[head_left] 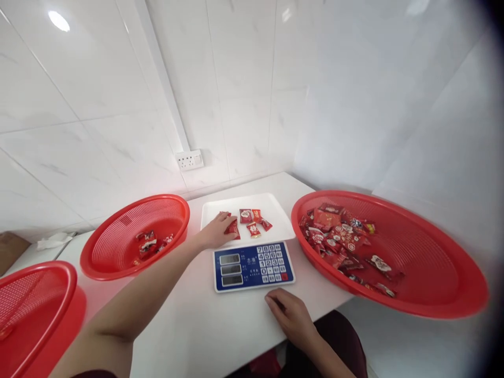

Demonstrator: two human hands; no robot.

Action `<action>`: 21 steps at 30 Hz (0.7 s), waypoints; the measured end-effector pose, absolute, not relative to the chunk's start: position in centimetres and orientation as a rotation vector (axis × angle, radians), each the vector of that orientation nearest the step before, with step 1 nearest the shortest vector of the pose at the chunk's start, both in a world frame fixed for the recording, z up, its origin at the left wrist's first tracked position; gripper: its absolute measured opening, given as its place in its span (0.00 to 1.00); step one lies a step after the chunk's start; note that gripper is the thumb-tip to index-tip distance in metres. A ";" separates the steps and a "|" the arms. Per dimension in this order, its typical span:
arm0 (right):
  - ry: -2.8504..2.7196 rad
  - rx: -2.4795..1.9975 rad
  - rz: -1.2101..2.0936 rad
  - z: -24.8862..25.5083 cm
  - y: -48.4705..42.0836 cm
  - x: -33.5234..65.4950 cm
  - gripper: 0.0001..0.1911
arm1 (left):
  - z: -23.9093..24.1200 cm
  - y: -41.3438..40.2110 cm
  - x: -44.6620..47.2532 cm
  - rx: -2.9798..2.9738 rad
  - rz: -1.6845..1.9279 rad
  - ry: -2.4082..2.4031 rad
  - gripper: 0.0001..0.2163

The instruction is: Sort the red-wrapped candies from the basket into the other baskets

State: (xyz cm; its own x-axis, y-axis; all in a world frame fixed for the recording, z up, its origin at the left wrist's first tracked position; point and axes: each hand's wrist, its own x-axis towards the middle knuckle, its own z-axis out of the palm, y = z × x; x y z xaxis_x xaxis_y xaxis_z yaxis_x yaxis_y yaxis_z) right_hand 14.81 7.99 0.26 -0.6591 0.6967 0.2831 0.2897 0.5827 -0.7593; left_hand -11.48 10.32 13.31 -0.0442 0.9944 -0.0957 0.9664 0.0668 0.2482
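Several packets (245, 216) by my half-bent left hand (216, 231), bare tray (277, 212) beyond. White table (185, 315) edge near my loosely curled right hand (292, 317), both holds unclear. Tiled wall (244, 79) ahead.

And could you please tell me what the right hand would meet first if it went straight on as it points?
The right hand would probably meet the near edge of the scale, though the hand's height is hard to judge.

Red packets (245, 216), white tray (279, 218), blue-and-white scale panel (254, 265), red baskets (441, 262)
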 end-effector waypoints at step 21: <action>-2.244 -0.833 0.898 0.5 7.7 14.7 0.12 | 12.2 14.7 -6.3 2.072 0.044 2.147 0.34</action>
State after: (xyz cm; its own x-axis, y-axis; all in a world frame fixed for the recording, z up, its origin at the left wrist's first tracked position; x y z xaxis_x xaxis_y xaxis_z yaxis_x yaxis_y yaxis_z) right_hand 14.73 7.72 0.46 -0.6389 0.7185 0.2748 0.3305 0.5789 -0.7454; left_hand -6.32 14.70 12.22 -0.0296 0.9953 -0.0922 0.9907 0.0415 0.1298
